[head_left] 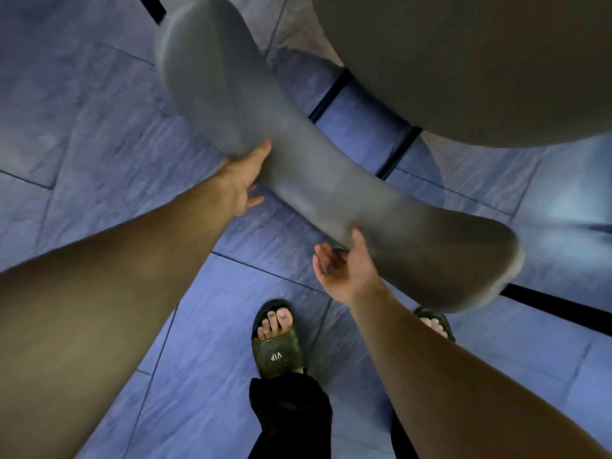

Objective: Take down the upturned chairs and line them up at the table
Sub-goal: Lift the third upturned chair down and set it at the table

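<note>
Head view: looking steeply down past both bare forearms at a chair held above a tiled floor.
Chair (298,154): grey moulded shell, blurred, stretching from 11 o'clock down to 4 o'clock across the middle; probably the seat and back seen from behind.
Left hand (246,180): at the shell's narrow waist, left edge; thumb on top, fingers curled beneath, pinching the rim.
Right hand (347,270): at the lower edge near 5 o'clock; thumb pressed on the shell, the other fingers loosely spread and curled below it.
Table (480,61): grey rounded top filling 1 o'clock, just beside the chair.
Chair legs (399,157): thin black bars under the shell.
Floor (99,127): blue-grey tiles.
Slippers (276,339): dark slide sandals at 6 o'clock, marked VIP.
</note>
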{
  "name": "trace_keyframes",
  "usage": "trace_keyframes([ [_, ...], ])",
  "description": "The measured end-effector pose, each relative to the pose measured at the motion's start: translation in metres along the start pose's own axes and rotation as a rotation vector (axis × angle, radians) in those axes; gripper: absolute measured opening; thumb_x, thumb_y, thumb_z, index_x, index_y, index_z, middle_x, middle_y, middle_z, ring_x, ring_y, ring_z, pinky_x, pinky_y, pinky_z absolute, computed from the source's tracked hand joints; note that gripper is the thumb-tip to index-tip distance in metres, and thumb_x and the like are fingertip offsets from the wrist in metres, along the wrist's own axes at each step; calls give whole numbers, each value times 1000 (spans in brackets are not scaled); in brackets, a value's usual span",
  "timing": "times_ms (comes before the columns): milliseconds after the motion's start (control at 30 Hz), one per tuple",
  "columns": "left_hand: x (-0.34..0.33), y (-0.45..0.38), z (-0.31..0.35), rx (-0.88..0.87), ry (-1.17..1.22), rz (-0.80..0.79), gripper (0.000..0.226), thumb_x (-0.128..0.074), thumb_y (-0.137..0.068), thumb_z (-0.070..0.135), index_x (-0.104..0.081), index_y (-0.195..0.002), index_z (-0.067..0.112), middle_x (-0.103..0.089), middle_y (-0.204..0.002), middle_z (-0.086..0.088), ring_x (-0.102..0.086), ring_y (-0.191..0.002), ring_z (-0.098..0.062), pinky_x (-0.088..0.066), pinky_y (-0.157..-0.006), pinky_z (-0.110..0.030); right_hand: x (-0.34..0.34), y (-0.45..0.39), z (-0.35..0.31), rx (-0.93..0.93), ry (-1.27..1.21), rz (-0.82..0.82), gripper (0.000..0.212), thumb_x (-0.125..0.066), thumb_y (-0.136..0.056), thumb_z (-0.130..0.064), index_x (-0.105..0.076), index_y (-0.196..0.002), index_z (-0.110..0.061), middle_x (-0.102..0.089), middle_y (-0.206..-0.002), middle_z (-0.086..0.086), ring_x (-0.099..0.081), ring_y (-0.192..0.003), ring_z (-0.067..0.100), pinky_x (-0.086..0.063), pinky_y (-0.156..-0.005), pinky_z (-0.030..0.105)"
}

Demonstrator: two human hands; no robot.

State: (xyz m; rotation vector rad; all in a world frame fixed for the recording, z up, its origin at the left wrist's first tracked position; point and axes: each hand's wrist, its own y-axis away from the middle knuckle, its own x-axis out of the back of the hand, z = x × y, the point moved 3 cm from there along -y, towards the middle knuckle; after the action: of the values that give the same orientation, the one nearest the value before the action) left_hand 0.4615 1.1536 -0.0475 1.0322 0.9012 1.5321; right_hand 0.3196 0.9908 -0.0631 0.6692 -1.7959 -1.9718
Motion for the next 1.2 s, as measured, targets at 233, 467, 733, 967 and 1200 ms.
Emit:
trace_keyframes([
  [233,-9,-26,3,57,165,-1,45,-68,-79,54,-61,-113,26,-64,-120,7,-62,-92,-9,-55,-80,-28,-2,-15,4,70,-176,32,58,-71,-72,-65,-62,-92,-11,-57,-87,1,-50,-62,12,-52,-72,25],
  [467,-3,-23,-5,73,25,32,65,-61,-83,56,-45,-140,28,-50,-144,8,-49,-130,-13,-40,-98,-31,10,-3,-2,97,-160,9,48,-68,-77,-62,-57,-68,-16,-46,-53,-4,-48,-54,8,-48,-66,22],
  [733,14,53,6,45,0,12,59,-66,-80,56,-52,-129,26,-59,-117,7,-58,-92,-10,-44,-91,-32,24,85,-3,123,-104,22,49,-61,-81,-65,-53,-69,-18,-54,-41,-8,-59,-80,5,-49,-84,22],
  [967,16,154,51,-57,30,5,38,-68,-79,53,-57,-103,26,-59,-115,3,-56,-96,-16,-44,-81,-34,24,193,-27,171,-10,22,43,-68,-81,-57,-60,-81,-15,-65,-53,-4,-64,-63,6,-50,-79,25],
  [1200,-22,258,74,-117,-30,-4,42,-64,-84,50,-55,-118,27,-61,-113,0,-57,-96,-18,-39,-83,-32,47,306,-88,268,137,92,39,-64,-88,-51,-58,-84,-13,-63,-70,4,-59,-64,13,-51,-72,27],
])
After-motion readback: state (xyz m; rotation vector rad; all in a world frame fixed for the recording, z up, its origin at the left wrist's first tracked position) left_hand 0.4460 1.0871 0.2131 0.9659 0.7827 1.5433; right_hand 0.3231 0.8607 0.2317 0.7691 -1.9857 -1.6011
